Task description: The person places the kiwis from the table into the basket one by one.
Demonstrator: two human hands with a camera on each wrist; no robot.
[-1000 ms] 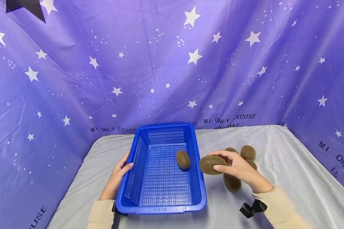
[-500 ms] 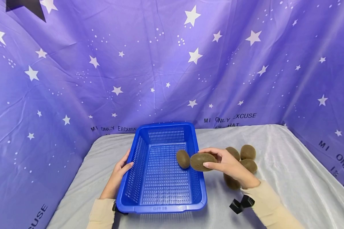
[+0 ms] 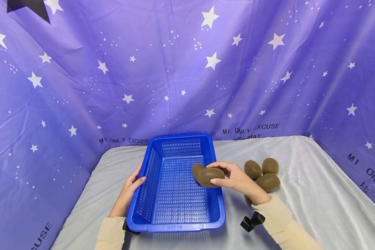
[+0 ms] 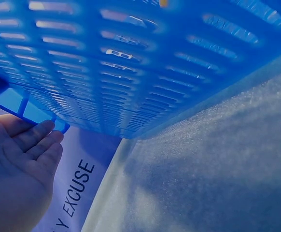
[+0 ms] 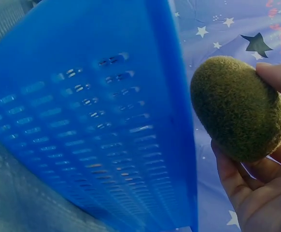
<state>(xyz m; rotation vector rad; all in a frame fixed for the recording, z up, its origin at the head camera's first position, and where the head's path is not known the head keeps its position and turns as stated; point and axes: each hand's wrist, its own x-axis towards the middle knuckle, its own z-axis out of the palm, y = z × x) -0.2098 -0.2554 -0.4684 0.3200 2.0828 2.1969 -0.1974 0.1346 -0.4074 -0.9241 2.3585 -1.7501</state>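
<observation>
A blue plastic basket point(image 3: 175, 227) with slotted walls sits on the cloth-covered table. My left hand point(image 3: 129, 191) grips its left rim, the thumb over the top; in the left wrist view the fingers point(image 4: 39, 140) reach up under the rim from outside. Thumb and fingers of my right hand point(image 3: 237, 180) hold a brown fuzzy kiwi point(image 3: 211, 177) over the basket's right rim. Lying inside the basket is another kiwi point(image 3: 197, 171), partly hidden behind the held one. The right wrist view shows the held kiwi point(image 5: 239, 108) above the rim, beside the basket's outer wall.
Several more kiwis point(image 3: 268, 182) lie close together on the grey cloth point(image 3: 318, 194) to the right, one mostly hidden under the right forearm. A purple star-printed curtain point(image 3: 175, 69) rises behind the table and along both sides.
My right hand has carried the kiwi leftward, from beside the basket to over its right rim. The left hand and the basket have stayed in place.
</observation>
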